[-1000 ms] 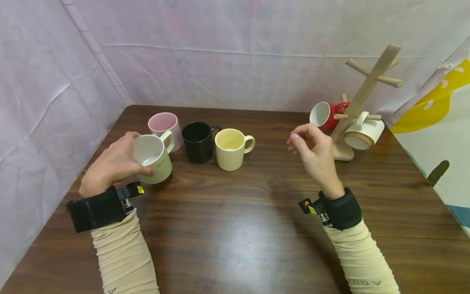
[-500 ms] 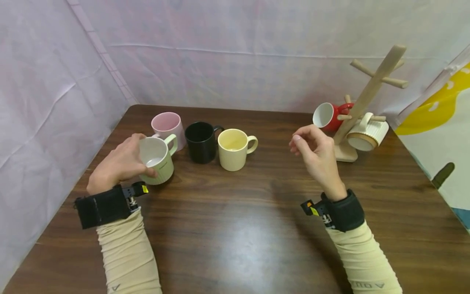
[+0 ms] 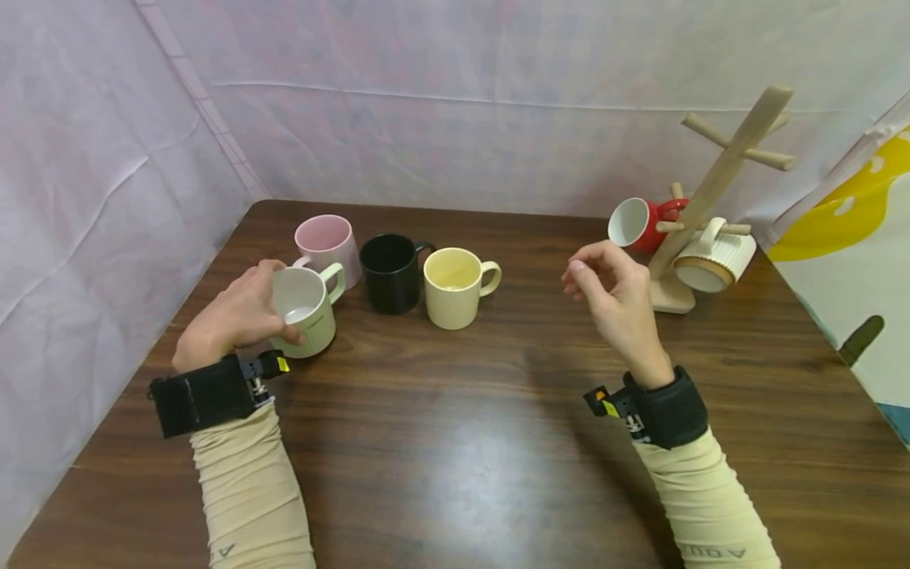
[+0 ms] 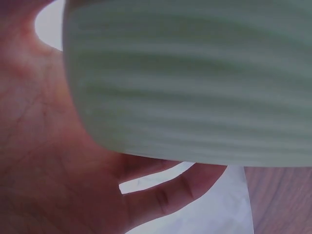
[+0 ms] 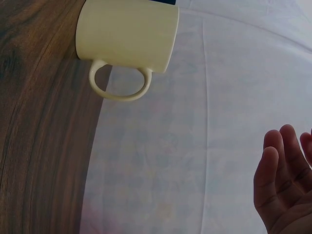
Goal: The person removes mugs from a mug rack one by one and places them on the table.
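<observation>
The green mug [image 3: 321,336] edged nearer, lettering [image 3: 315,322] illegible, left fingers [image 4: 165,197] gripping it, right fingers [image 5: 265,180] loosely bent.

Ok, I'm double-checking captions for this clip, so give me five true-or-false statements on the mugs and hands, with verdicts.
1. The left hand grips the pale green mug. True.
2. The right hand holds the yellow mug. False: the right hand holds nothing, and the yellow mug stands on the table.
3. The black mug stands between the pink mug and the yellow one. True.
4. The red mug stands upright on the table. False: it hangs on the wooden mug tree.
5. The white ribbed mug hangs on the mug tree. True.
</observation>
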### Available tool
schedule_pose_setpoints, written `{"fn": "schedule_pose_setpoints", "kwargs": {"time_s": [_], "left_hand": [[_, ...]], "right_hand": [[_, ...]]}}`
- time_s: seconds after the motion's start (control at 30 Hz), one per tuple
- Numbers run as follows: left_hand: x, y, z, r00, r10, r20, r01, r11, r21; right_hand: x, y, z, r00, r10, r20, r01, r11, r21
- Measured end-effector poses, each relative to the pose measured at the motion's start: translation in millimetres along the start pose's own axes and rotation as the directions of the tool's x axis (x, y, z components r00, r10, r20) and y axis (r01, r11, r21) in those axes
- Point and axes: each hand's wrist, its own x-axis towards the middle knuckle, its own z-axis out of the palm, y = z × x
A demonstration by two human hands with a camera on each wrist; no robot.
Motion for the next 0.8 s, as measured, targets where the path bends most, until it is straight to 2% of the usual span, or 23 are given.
{"fn": "schedule_pose_setpoints", "kwargs": {"time_s": [0.8], "left_hand": [[2.5,-5.8,2.8,0.998,-0.052,0.024,0.053,0.998,-0.037]], "right_hand": [[0.6,-0.9,-1.8,1.000,0.014,-0.004,-0.014,1.000,0.000]]}}
